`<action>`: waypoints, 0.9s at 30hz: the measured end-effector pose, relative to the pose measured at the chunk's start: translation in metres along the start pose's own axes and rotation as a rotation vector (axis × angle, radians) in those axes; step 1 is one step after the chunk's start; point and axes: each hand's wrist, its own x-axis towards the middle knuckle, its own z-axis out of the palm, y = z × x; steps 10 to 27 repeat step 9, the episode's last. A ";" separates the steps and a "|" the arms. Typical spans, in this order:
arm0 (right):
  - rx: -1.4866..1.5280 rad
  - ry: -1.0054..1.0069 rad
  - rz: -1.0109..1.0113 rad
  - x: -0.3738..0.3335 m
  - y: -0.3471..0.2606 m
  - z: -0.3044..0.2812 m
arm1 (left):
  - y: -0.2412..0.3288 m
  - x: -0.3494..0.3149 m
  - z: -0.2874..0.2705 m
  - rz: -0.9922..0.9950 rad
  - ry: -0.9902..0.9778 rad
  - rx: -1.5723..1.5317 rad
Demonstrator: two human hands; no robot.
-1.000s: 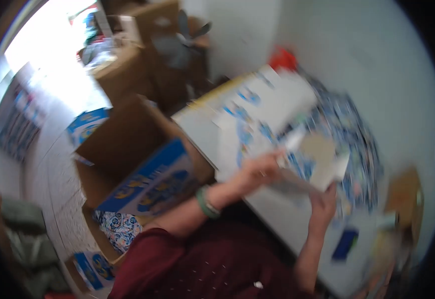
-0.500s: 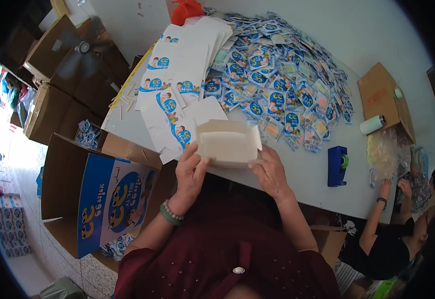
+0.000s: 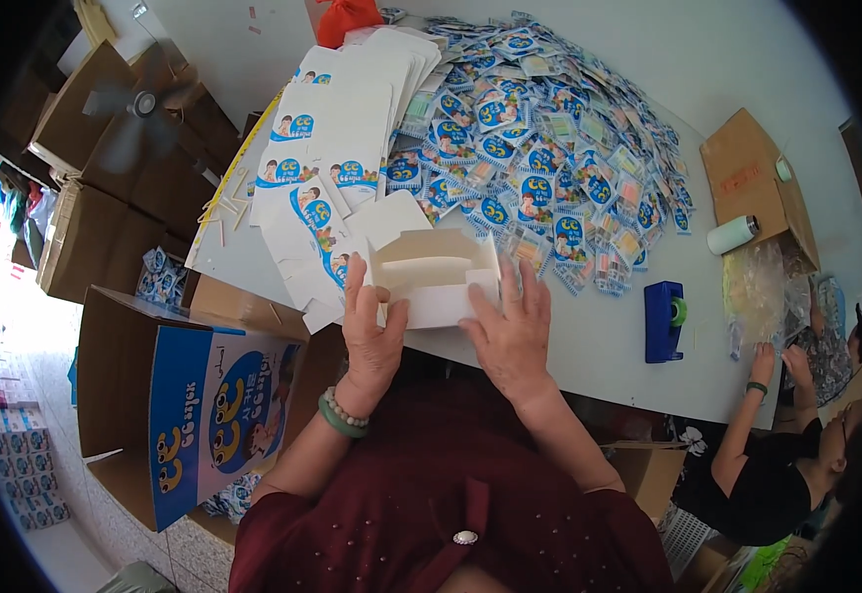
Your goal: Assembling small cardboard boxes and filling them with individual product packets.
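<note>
A small white carton (image 3: 436,304) stands at the near edge of the table, its open side up and pale inside. My left hand (image 3: 371,336) holds its left end, the thumb at the front wall and the fingers along the side. At the other end, my right hand (image 3: 515,341) grips the carton, with its thumb on the front corner and fingers stretched up along the right wall. Just beyond lie flat printed white carton blanks (image 3: 367,104), stacked and overlapping. A large heap of small blue-and-clear sachets (image 3: 539,158) fills the table behind the carton.
A blue tape dispenser (image 3: 663,321) stands to the right. Farther right are a pale green bottle (image 3: 733,235) and a brown cardboard box (image 3: 747,168). Another person's hands (image 3: 781,366) work near clear plastic bags. At left stand a large printed carton (image 3: 179,415) and a fan (image 3: 142,105).
My right hand has moved inward over the carton's front right corner, and the right flap now stands folded in. My left fingers have straightened along the side. The view has shifted slightly.
</note>
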 end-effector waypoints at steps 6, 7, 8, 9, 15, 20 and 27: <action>0.298 -0.147 0.057 -0.013 0.023 0.027 | -0.020 -0.010 0.007 0.053 0.104 -0.222; 0.301 -0.149 0.053 -0.014 0.027 0.028 | -0.022 -0.011 0.006 0.093 0.080 -0.217; 0.396 -0.174 0.031 -0.015 0.031 0.029 | -0.024 -0.011 0.003 0.180 -0.080 -0.067; 0.488 -0.197 0.012 -0.015 0.035 0.029 | -0.027 -0.010 -0.001 0.266 -0.244 0.081; 0.488 -0.197 0.012 -0.015 0.035 0.029 | -0.027 -0.010 -0.001 0.266 -0.244 0.081; 0.488 -0.197 0.012 -0.015 0.035 0.029 | -0.027 -0.010 -0.001 0.266 -0.244 0.081; 0.488 -0.197 0.012 -0.015 0.035 0.029 | -0.027 -0.010 -0.001 0.266 -0.244 0.081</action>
